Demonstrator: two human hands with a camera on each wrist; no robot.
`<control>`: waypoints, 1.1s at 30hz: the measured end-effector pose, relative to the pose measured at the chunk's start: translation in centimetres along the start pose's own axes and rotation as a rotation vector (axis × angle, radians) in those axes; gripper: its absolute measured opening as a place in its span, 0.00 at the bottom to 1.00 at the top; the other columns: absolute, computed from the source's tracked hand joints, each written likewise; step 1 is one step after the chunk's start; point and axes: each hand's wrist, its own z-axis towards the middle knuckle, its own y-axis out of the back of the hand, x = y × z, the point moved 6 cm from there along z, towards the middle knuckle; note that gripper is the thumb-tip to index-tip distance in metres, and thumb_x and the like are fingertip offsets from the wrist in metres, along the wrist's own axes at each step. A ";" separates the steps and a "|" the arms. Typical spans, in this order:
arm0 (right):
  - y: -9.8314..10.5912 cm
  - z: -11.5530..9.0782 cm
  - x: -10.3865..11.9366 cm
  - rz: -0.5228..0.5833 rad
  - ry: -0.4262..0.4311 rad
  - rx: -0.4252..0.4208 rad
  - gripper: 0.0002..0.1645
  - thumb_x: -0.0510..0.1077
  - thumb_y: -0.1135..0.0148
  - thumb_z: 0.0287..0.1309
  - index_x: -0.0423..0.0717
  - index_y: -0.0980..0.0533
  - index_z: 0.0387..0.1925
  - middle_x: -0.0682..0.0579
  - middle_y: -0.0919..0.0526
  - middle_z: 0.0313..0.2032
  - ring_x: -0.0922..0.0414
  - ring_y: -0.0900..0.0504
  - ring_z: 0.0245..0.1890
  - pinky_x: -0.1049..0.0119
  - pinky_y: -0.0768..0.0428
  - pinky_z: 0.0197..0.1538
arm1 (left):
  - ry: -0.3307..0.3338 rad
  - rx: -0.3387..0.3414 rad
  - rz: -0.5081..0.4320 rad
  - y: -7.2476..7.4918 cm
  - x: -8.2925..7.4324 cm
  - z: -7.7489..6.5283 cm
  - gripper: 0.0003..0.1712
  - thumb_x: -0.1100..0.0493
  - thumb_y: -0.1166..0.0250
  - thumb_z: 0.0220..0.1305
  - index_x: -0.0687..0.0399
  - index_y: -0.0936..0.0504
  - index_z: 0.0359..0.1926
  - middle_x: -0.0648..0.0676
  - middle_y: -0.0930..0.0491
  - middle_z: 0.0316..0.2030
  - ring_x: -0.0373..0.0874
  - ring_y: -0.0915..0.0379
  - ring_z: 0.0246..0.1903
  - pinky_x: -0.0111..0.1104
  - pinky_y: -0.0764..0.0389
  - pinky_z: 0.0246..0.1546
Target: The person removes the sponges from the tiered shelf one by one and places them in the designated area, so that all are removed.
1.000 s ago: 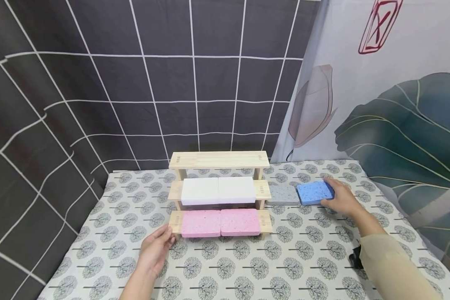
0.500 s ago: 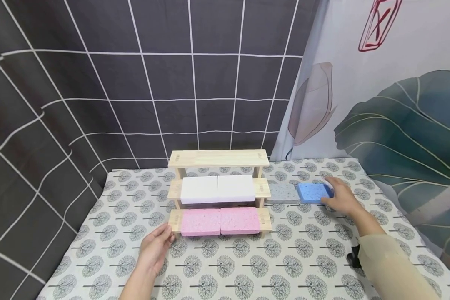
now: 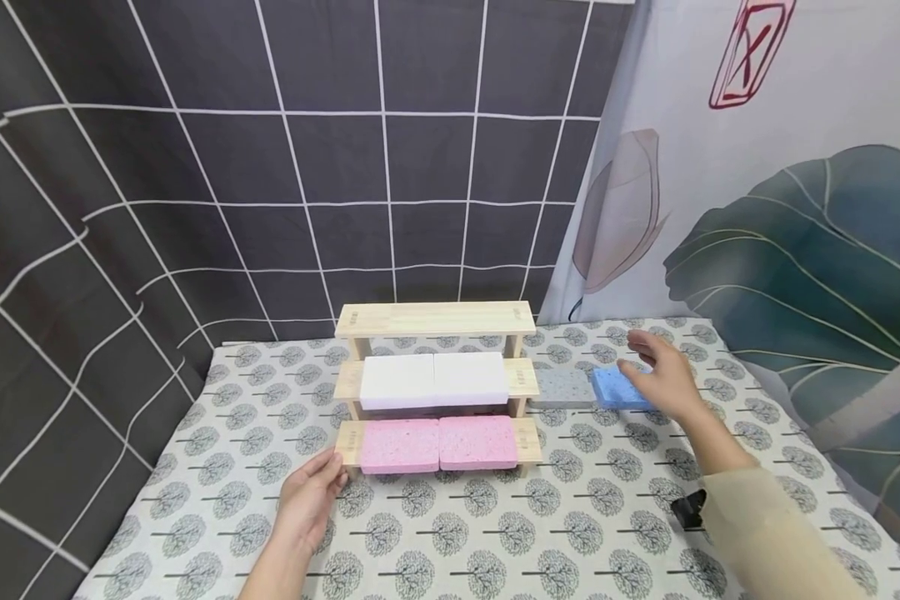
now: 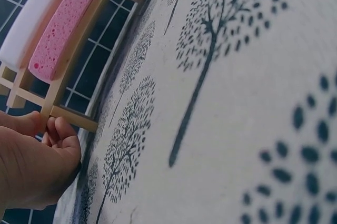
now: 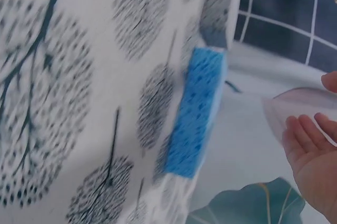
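A three-tier wooden stepped shelf (image 3: 435, 318) stands on the table. On its bottom step lie two pink sponges (image 3: 401, 446), side by side; two white sponge-like blocks (image 3: 470, 377) fill the middle one, and the top step is bare. My left hand (image 3: 306, 498) pinches the left end of the bottom step between thumb and fingers, which the left wrist view confirms. To the right, a blue sponge (image 5: 195, 113) lies flat on the cloth beside a grey one (image 3: 562, 389). Above the blue sponge my right hand (image 3: 663, 375) hovers with fingers spread, holding nothing and covering part of it.
A tree-print cloth (image 3: 450, 533) covers the table. Behind it hangs a dark grid-patterned curtain (image 3: 330, 158), and a pale leaf-print curtain (image 3: 780, 242) is at the right. A small black object (image 3: 688, 510) shows at the right sleeve's cuff.
My right hand has let go of the blue sponge and lifted slightly up and to the left over it. The sponge stays beside the grey one. My left hand keeps its place.
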 end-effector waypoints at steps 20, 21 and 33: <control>-1.4 -0.5 3.6 0.086 0.010 -0.033 0.28 0.36 0.35 0.65 0.29 0.30 0.63 0.31 0.23 0.57 0.36 0.21 0.56 0.58 0.23 0.63 | 0.005 -0.016 -0.002 0.2 0.1 0.0 0.28 0.61 0.45 0.77 0.72 0.37 0.70 0.58 0.26 0.56 0.36 0.26 0.46 0.21 0.21 0.50; -1.5 -0.6 3.8 0.099 0.013 -0.032 0.28 0.36 0.35 0.65 0.29 0.30 0.63 0.31 0.22 0.57 0.37 0.21 0.56 0.62 0.22 0.63 | 0.006 -0.018 -0.003 0.2 0.1 0.0 0.28 0.61 0.45 0.76 0.72 0.37 0.70 0.58 0.26 0.56 0.36 0.26 0.46 0.21 0.21 0.50; -2.5 -0.7 6.7 0.183 0.064 0.018 0.27 0.35 0.35 0.66 0.27 0.31 0.62 0.31 0.22 0.55 0.37 0.22 0.56 0.75 0.25 0.62 | 0.001 0.002 0.000 0.1 -0.1 0.0 0.29 0.60 0.46 0.77 0.73 0.38 0.70 0.60 0.28 0.59 0.36 0.27 0.47 0.21 0.21 0.50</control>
